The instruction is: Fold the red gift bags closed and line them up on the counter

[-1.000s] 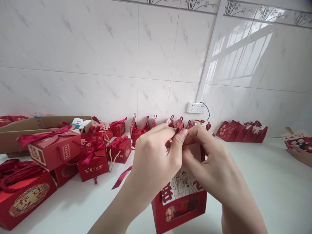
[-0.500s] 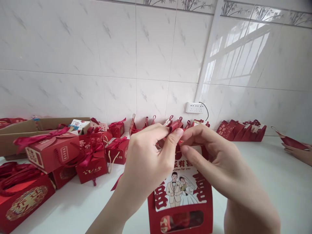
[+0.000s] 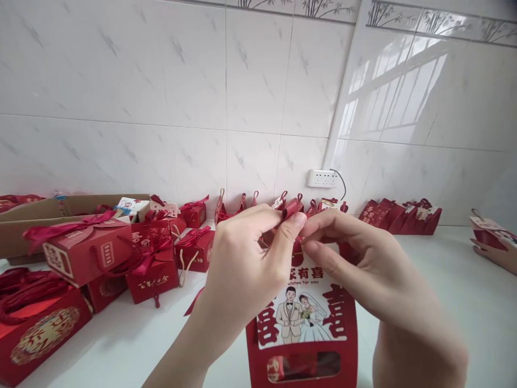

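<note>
A tall red wedding gift box (image 3: 350,328) stands upright in front of me, with a clear window low on its front. Over its upper front lies a white card (image 3: 301,315) printted with a bride and groom. My left hand (image 3: 252,253) is closed at the top of the box, thumb and finger pinching a dark red ribbon (image 3: 290,209). Close beside it, my right hand (image 3: 359,258) holds thumb and forefinger together near the ribbon, just above the card. What those right fingertips grip is too small to make out. The hands hide most of the box's top.
Red boxes with ribbons (image 3: 86,250) crowd the left around an open cardboard carton (image 3: 24,229). Small red bags (image 3: 404,216) line the tiled wall, below a white power strip (image 3: 323,178). Another person's hand (image 3: 495,256) holds a red package (image 3: 490,231) at far right.
The gift box and card have swung slightly right at the bottom. My hands keep nearly the same grip. At far right, the other person's hand and package have shifted and turned.
</note>
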A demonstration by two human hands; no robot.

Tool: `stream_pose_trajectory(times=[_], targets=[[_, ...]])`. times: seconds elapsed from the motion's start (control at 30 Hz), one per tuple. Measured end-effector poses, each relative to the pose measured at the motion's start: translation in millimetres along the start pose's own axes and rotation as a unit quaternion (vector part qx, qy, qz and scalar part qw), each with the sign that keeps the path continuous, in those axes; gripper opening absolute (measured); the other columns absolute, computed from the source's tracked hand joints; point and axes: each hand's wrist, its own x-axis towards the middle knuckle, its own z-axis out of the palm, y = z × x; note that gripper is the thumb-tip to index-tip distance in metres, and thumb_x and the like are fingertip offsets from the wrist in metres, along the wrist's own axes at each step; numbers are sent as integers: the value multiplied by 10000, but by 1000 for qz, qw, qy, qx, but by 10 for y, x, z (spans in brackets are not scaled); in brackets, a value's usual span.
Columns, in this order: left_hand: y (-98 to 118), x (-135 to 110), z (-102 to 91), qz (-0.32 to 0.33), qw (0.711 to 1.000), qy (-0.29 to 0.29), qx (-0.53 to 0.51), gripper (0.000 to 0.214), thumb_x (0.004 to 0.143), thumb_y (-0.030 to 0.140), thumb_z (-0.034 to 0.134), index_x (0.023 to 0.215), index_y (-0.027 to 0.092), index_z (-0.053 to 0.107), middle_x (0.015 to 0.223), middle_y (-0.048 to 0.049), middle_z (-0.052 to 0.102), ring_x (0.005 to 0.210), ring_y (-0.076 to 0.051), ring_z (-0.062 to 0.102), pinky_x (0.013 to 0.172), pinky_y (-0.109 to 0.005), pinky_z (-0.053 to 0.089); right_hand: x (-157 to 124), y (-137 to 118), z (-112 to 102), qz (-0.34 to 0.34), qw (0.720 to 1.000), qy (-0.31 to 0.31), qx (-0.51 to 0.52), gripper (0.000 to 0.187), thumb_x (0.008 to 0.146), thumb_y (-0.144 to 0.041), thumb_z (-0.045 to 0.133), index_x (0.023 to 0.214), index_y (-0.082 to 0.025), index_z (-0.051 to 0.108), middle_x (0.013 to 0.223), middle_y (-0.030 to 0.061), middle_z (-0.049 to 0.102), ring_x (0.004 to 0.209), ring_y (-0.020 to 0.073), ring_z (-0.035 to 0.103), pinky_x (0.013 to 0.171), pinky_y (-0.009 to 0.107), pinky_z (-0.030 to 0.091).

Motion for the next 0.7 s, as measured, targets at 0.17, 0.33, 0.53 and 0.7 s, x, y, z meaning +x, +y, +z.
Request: stream_pose_trajectory(times=[0.17,0.33,0.53,0.7], targets=[[19,2,-10,16,1000,-2,-6,391,870,216,539,510,179,390,481,44,371,481,-82,420,439,-221,340,3,-13,31,31,999,12,32,37,861,-178,536,844,-203,556,735,-4,603,615,95,571,468,168,464],[19,-11,9,10,1000,-6,-10,334,872,219,543,543,174,507,494,44,393,465,-74,412,433,-216,340,8,44,-16,50,997,-23,60,48,829,-172,553,836,-214,530,711,-23,561,501,69,493,392,168,395],[16,-9,29,12,999,-7,-29,283,872,192,546,590,181,568,515,39,462,487,-74,452,440,-198,363,34,77,-52,59,995,-42,68,95,806,-133,559,834,-216,522,716,-22,549,627,103,552,469,186,451],[-27,17,11,14,1000,6,-8,350,869,227,556,528,175,494,474,42,386,478,-80,415,427,-208,331,46,47,-44,36,996,-47,62,61,856,-191,550,915,-204,548,836,7,605,605,82,559,453,171,443]])
